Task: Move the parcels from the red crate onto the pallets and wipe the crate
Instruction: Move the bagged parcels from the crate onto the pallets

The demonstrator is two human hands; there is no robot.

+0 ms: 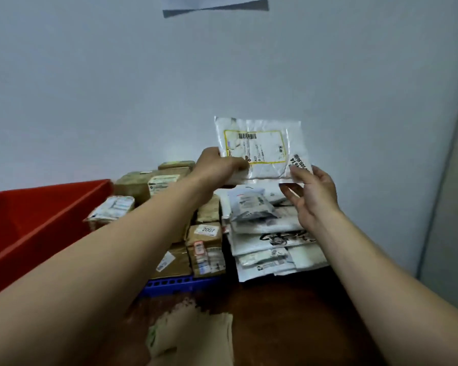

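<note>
My left hand (pixel 220 167) grips the lower left corner of a white plastic mailer (pixel 259 149) with a yellow-framed label, held upright above the parcels. My right hand (pixel 312 196) is below its lower right corner, fingers spread, fingertips touching the mailer's edge. The red crate (pixel 32 220) stands at the left, and the part of its inside that I see has no parcels in it. Brown cardboard parcels (pixel 204 249) are stacked on a blue pallet (pixel 175 283). A pile of white mailers (pixel 265 239) lies to their right, under the held mailer.
A pale wall rises right behind the stacks. The floor in front is reddish brown, with a blurred tan patch (pixel 193 336) near the bottom edge. A grey panel (pixel 450 207) stands at the right.
</note>
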